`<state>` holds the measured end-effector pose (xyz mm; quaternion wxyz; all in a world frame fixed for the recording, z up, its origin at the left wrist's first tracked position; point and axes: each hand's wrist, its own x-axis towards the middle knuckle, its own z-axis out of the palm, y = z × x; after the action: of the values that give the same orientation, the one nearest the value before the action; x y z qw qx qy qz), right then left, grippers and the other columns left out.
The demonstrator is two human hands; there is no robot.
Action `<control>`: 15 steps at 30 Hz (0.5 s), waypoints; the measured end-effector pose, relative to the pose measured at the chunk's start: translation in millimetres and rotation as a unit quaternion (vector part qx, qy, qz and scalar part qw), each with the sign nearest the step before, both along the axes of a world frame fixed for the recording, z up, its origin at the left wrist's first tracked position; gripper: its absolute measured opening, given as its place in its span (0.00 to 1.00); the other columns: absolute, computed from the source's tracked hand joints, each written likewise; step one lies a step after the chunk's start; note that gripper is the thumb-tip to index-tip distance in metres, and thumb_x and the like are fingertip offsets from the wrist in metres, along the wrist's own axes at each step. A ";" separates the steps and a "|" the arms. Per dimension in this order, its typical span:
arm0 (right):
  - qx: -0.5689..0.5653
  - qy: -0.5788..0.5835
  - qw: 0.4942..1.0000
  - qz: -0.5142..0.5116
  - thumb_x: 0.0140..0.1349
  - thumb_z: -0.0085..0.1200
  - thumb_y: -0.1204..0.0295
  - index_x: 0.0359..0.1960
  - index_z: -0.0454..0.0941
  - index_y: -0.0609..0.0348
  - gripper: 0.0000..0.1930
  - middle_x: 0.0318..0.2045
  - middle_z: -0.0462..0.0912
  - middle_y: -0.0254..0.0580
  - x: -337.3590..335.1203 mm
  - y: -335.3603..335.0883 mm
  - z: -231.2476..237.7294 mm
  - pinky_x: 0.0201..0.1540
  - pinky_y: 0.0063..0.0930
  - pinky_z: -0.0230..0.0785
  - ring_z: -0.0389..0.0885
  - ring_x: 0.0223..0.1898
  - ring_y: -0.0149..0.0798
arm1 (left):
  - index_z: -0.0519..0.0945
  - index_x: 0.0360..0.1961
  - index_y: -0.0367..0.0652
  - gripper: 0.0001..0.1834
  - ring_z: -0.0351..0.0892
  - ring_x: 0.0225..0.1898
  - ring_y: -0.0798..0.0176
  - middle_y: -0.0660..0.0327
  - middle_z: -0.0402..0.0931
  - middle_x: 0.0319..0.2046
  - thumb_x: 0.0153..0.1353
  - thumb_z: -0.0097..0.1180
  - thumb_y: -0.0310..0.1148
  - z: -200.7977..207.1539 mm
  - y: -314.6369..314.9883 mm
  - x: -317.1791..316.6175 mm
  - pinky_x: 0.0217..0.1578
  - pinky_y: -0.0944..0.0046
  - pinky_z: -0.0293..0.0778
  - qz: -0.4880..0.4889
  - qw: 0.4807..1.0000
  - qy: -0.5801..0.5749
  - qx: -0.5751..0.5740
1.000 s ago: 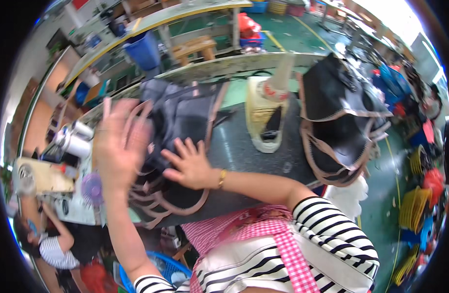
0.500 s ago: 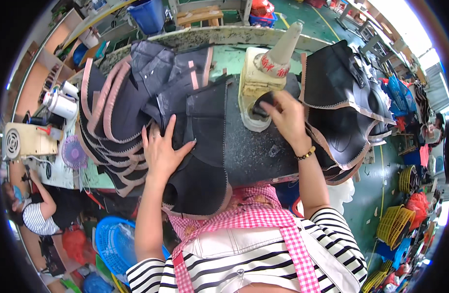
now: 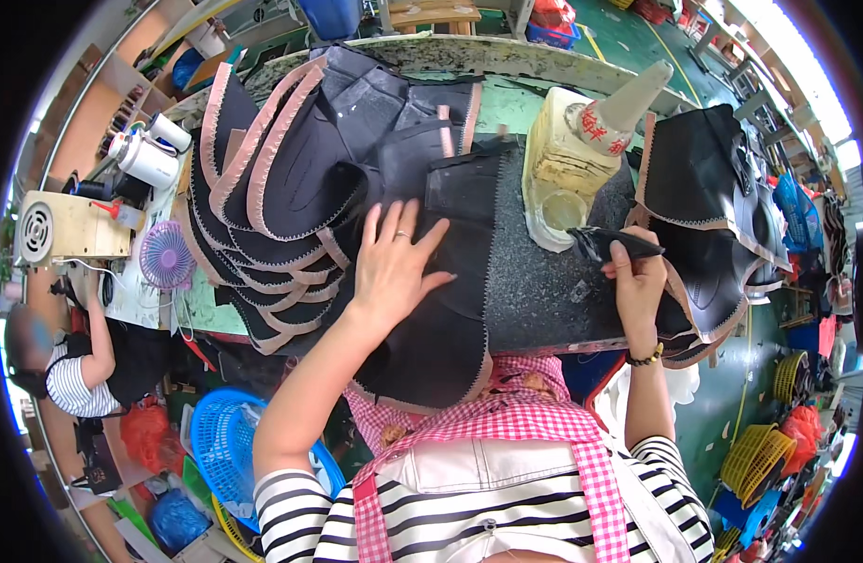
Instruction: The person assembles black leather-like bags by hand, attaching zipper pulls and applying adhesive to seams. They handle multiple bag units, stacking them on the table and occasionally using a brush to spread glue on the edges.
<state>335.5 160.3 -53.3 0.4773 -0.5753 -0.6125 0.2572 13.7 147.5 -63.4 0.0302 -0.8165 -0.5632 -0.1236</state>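
My left hand (image 3: 394, 267) lies flat with its fingers spread on a black fabric piece (image 3: 436, 352) with a pinkish zigzag edge, which overhangs the near table edge. My right hand (image 3: 643, 286) pinches a small flat black piece (image 3: 633, 246), its wet-looking left end close to a glue cup (image 3: 560, 208). Its exact kind is unclear. The cup adjoins a yellowed block-shaped container (image 3: 569, 141) bearing a pale cone-shaped nozzle bottle (image 3: 628, 103). More black fabric pieces overlap in a pile at left (image 3: 263, 235) and another at right (image 3: 704, 197).
A speckled dark work surface (image 3: 553, 291) lies between the hands. At left stand a small purple fan (image 3: 167, 253) and a beige machine box (image 3: 70, 228). A blue basket (image 3: 227, 436) sits below. Another person (image 3: 84, 371) works at far left; yellow baskets (image 3: 762, 450) stand right.
My right hand has drawn the black piece out of the glue cup toward the right and nearer me. The left hand stays spread on the fabric. The whole view has shifted.
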 end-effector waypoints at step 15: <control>0.096 -0.170 0.978 0.068 0.62 0.56 0.68 0.40 0.77 0.55 0.07 0.24 0.81 0.50 -140.5 95.5 -6.4 0.30 0.39 0.72 0.82 0.28 0.52 | 0.75 0.58 0.54 0.36 0.81 0.34 0.52 0.52 0.81 0.29 0.47 0.67 0.54 -26.2 6.9 -8.5 0.39 0.56 0.68 0.033 0.989 -0.120 -0.076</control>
<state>195.1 255.8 -59.8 0.4007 -0.5192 -0.7440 0.1278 5.3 154.4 -89.6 -0.0953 -0.7769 -0.5968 -0.1764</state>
